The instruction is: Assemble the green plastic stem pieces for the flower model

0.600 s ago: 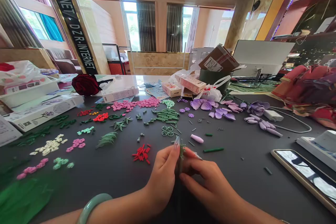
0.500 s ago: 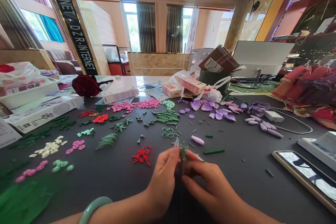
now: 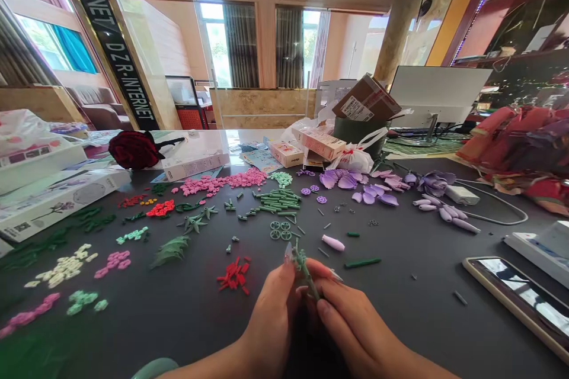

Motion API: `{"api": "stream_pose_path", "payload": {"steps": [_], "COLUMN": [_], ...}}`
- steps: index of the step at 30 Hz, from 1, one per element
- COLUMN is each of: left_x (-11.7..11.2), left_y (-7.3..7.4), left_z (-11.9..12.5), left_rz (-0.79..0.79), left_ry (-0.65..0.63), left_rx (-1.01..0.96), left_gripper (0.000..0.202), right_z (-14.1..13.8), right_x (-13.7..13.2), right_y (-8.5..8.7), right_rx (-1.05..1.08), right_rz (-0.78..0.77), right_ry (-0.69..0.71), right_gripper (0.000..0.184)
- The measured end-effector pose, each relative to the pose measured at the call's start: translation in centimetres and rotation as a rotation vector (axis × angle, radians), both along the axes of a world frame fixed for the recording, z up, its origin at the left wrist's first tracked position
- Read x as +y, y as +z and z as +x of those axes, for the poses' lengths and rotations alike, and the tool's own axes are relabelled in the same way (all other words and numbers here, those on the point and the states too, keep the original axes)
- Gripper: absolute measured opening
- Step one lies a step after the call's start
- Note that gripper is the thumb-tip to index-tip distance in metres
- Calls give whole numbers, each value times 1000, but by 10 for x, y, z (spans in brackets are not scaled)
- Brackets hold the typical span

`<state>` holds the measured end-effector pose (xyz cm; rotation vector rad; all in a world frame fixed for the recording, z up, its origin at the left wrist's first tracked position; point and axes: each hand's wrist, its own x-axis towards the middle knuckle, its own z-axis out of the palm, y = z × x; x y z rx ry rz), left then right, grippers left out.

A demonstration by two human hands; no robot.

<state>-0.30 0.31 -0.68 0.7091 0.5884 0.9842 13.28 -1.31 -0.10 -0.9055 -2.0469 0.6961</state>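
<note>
Head view: right hand point(image 3: 355, 323) pinches green stem point(image 3: 304, 266), phone point(image 3: 520, 302) well right.

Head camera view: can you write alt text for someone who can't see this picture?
The person's left hand and right hand pinch a small green stem assembly over a dark table. Sorted piles of plastic flower pieces lie around them, including red bits and lilac petals, with a dark red rose beyond.

A green brick stem point(image 3: 304, 269), red bricks point(image 3: 233, 275), lilac petals point(image 3: 342, 179)
</note>
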Motion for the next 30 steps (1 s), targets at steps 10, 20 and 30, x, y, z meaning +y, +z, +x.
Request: {"api": "stream_pose_path", "payload": {"steps": [10, 20, 30], "left_x": [0, 0, 2], "left_y": [-6, -5, -7], "left_z": [-4, 0, 3], "left_rz": [349, 403, 203], "left_ry": [40, 68, 63], "left_rx": [57, 189, 131], "left_gripper": [53, 63, 59], "right_z": [-1, -1, 2], "right_x": [5, 7, 9], "right_y": [0, -11, -12], "right_rx": [1, 91, 137], "right_rz": [77, -11, -241], "right_ry": [0, 53, 128], "right_gripper": [19, 46, 53]}}
